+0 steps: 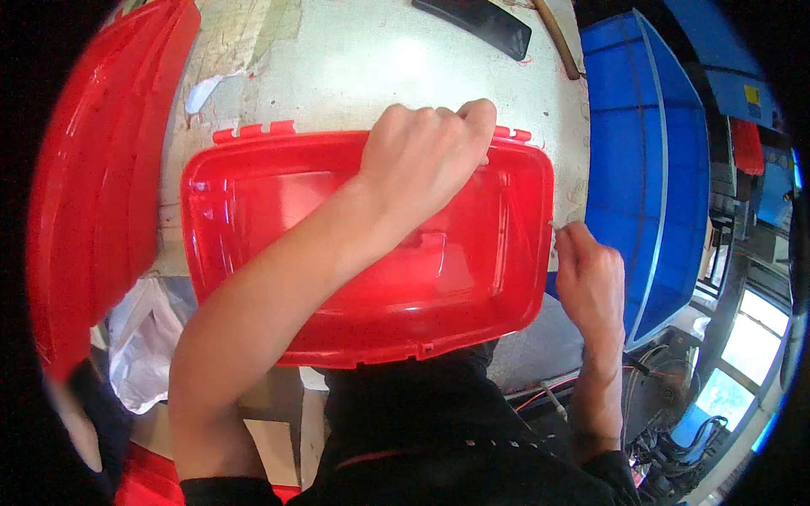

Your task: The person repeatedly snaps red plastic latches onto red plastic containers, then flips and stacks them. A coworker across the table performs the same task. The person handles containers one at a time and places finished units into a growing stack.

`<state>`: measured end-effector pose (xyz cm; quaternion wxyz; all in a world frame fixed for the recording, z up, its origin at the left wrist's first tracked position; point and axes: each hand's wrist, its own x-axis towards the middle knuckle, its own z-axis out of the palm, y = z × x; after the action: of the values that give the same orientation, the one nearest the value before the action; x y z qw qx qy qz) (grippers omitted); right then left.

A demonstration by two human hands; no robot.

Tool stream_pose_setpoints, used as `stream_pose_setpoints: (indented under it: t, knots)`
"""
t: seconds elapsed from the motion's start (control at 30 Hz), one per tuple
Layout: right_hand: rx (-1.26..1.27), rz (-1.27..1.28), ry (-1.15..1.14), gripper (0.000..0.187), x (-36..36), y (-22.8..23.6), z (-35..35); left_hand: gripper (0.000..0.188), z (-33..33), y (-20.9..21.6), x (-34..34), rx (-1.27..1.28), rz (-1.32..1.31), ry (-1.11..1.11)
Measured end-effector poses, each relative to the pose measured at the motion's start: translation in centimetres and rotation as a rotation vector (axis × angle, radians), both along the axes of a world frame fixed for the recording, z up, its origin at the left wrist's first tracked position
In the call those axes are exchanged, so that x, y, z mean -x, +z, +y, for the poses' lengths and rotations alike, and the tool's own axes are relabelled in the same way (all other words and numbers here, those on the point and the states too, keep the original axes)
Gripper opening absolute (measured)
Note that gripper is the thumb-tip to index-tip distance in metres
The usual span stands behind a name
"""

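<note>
A red plastic box (380, 329), rectangular and shallow with hinge tabs along its far rim, lies open side up in front of me. My left hand (430, 156) reaches across it, closed over the far rim right of the middle; its fingertips are mostly hidden. Just outside the right wall, my right hand (589, 274) is closed in a pinch. A tiny tip shows at its fingers beside the rim, too small to name.
Red plastic parts (110, 160) are stacked at the left, above a white plastic bag (148, 337). A dark flat object (481, 27), a wooden handle (557, 38) and a white scrap (202, 93) lie on the pale worktable (354, 76). Blue crates (624, 169) stand at the right.
</note>
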<state>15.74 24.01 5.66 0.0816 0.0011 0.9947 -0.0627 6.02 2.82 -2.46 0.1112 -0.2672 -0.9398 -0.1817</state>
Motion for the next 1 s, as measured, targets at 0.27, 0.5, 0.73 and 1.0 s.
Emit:
stream_pose_setpoints:
  t: [0.27, 0.5, 0.73, 1.0]
  knots:
    - [-0.015, -0.096, -0.087, 0.012, -4.3, 0.5, 0.0, 0.035, -0.3, -0.4, 0.9, 0.01, 0.018, 0.022]
    - [0.084, -0.113, -0.057, 0.014, -7.1, 2.2, 0.3, 0.035, -0.5, 0.3, 1.0, -0.009, -0.098, 0.011]
    - [0.354, 0.073, -0.155, 0.026, -4.9, -0.6, 0.2, 0.039, -0.7, 1.8, 0.8, 0.059, -0.176, -0.002]
    - [0.578, 0.154, -0.334, 0.019, -8.0, -2.9, 4.7, 0.041, -3.5, 7.8, 4.5, 0.244, -0.737, 0.035]
